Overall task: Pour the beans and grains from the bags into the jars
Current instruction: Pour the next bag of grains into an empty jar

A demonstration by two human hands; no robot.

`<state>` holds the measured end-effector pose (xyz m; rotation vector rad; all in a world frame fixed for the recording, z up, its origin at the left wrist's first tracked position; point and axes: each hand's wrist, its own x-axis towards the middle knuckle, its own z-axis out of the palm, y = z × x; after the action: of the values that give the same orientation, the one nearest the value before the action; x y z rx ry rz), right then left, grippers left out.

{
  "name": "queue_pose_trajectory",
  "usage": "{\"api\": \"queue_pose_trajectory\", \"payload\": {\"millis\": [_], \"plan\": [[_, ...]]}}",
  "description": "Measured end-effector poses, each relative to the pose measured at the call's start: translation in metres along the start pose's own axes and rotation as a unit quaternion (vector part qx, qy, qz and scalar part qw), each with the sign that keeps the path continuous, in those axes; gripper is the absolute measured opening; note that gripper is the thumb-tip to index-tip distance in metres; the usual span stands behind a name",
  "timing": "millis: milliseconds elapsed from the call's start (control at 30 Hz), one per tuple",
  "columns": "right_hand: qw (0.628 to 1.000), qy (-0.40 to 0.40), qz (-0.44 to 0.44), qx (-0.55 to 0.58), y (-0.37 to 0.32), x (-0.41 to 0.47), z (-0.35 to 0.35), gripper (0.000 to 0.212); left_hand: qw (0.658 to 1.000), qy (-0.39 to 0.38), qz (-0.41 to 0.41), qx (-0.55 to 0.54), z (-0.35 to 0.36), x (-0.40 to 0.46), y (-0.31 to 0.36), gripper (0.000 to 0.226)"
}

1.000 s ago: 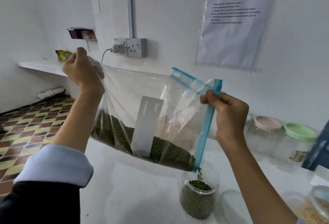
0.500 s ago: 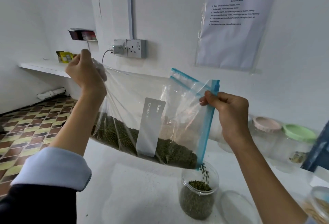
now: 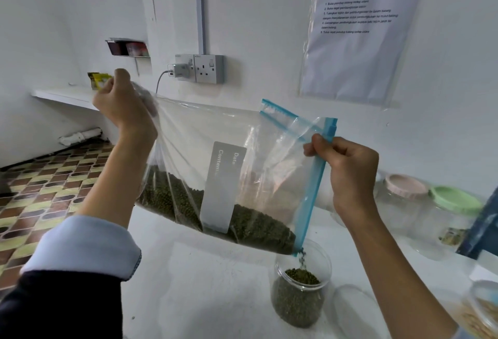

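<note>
A: One clear zip bag (image 3: pixel 215 166) hangs in the air above a white counter (image 3: pixel 210 284), tilted so its open blue zip edge (image 3: pixel 312 185) runs down on the right side. Green beans (image 3: pixel 242 220) lie along the bag's lower side, and a few are falling from the lowest corner.

B: Where do they land?

A: In an open clear jar (image 3: pixel 300 293) standing on the counter right under that corner. It is more than half full of the same green beans.

B: Who holds the bag?

A: Two bare hands. The left hand (image 3: pixel 124 104) is raised high on the left, fingers clenched around the bunched bottom corner of the bag. The right hand (image 3: pixel 347 166) pinches the blue zip edge near its top, fingers curled over it. A grey label (image 3: pixel 223 185) on the bag's face reads "Date" and "Content".

B: What sits near the jar?

A: A clear round lid (image 3: pixel 355 309) lies flat on the counter just to its right. Further right, at the frame's lower corner, is another jar (image 3: pixel 482 311) with pale grain inside. Behind the right arm, near the wall, stand two jars, one with a pink lid (image 3: pixel 405 183) and one with a green lid (image 3: pixel 454 200).

B: And the wall?

A: White, with a double socket (image 3: pixel 200 68) holding a plugged-in charger, and a printed sheet (image 3: pixel 355 31) in a plastic sleeve. Patterned floor tiles (image 3: pixel 40 198) show on the left.
</note>
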<state>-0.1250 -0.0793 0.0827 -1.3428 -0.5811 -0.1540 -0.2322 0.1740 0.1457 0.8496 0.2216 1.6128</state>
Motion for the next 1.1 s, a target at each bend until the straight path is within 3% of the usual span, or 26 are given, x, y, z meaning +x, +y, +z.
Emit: {"api": "queue_pose_trajectory", "payload": {"millis": [100,233,367,500,767,867,1100], "plan": [[0.999,-0.046,0.011,-0.011,-0.003,0.000,-0.003,0.013,1.000,0.003,0.002,0.003,-0.001,0.000,0.001,0.041],[1.000,-0.025,0.017,-0.001,-0.003,0.002,-0.009,0.014,1.000,0.006,-0.003,-0.013,-0.002,-0.002,0.002,0.049],[1.000,0.013,0.012,0.006,0.000,-0.001,-0.007,0.013,1.000,-0.007,0.008,0.012,-0.004,-0.003,-0.002,0.039],[1.000,0.003,0.019,-0.016,0.003,-0.002,-0.002,0.012,1.000,-0.010,0.008,0.022,-0.003,-0.004,-0.006,0.038],[0.997,0.063,0.030,-0.010,0.006,0.006,0.000,0.015,1.000,-0.007,0.004,0.006,-0.002,-0.002,-0.006,0.039],[0.999,0.024,0.028,-0.015,0.006,0.003,0.005,0.014,1.000,-0.016,0.010,0.016,0.000,-0.003,-0.007,0.040],[0.999,0.029,0.014,-0.004,0.005,-0.001,0.006,0.014,1.000,-0.011,0.016,0.017,-0.002,0.001,-0.004,0.039]]}}
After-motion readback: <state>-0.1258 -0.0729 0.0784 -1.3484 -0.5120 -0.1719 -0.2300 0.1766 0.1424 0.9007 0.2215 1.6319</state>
